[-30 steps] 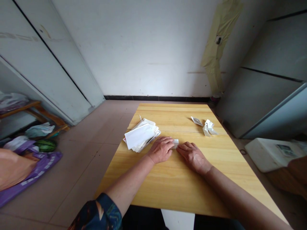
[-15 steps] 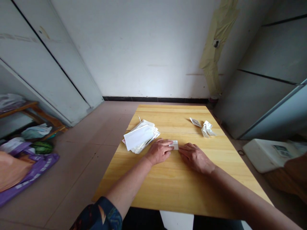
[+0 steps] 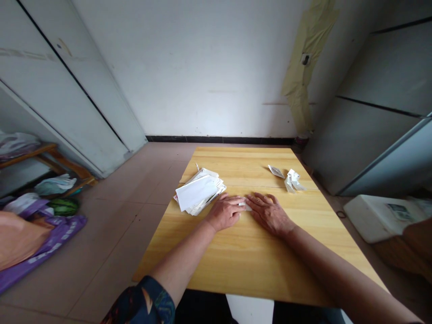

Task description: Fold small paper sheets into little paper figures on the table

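Your left hand (image 3: 224, 212) lies flat on the yellow wooden table (image 3: 256, 265), and its fingers cover one end of a small folded white paper (image 3: 243, 205); I cannot tell if they pinch it or only press on it. Your right hand (image 3: 270, 215) has the fingers spread and released, with the tips just beside the same paper, so the paper lies between your two hands. Left of them is a loose stack of white paper sheets (image 3: 197, 192), and farther across the table are a small paper packet (image 3: 276, 171) and crumpled white paper (image 3: 293, 181).
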The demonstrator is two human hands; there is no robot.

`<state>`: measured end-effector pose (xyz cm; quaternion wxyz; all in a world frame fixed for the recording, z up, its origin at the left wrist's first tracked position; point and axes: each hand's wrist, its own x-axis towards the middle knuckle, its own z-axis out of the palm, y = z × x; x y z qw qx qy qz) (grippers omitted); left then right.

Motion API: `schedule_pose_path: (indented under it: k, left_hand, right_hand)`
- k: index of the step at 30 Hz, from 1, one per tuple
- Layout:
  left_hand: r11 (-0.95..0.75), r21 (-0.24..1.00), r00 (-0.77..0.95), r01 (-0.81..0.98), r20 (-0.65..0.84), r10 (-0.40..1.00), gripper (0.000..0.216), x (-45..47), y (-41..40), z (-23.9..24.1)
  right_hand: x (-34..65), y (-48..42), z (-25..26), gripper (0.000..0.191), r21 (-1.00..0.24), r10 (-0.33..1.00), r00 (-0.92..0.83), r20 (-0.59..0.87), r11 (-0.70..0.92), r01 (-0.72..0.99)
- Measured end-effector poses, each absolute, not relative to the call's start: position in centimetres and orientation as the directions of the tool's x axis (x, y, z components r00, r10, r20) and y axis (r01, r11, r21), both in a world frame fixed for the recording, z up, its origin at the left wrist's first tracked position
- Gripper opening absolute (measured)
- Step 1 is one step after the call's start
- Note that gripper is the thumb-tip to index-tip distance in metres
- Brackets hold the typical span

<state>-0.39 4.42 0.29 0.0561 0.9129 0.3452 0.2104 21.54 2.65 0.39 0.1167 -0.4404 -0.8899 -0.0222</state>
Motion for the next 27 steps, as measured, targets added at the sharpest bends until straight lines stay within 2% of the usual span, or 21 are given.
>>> schedule_pose_path:
  k: [21, 27]
  left_hand:
    - [-0.694, 0.255, 0.605, 0.673, 0.351, 0.715, 0.032, -0.6, 4.3, 0.5]
    - [-0.722, 0.233, 0.625, 0.651, 0.375, 0.684, 0.032, -0.6, 4.3, 0.4]
  right_hand:
    - [23.3, 0.8, 0.7, 0.044, -0.059, 0.731, -0.647, 0.218, 0.672, 0.739]
    - [24.0, 0.6, 1.9, 0.043, -0.121, 0.731, -0.651, 0.205, 0.679, 0.724]
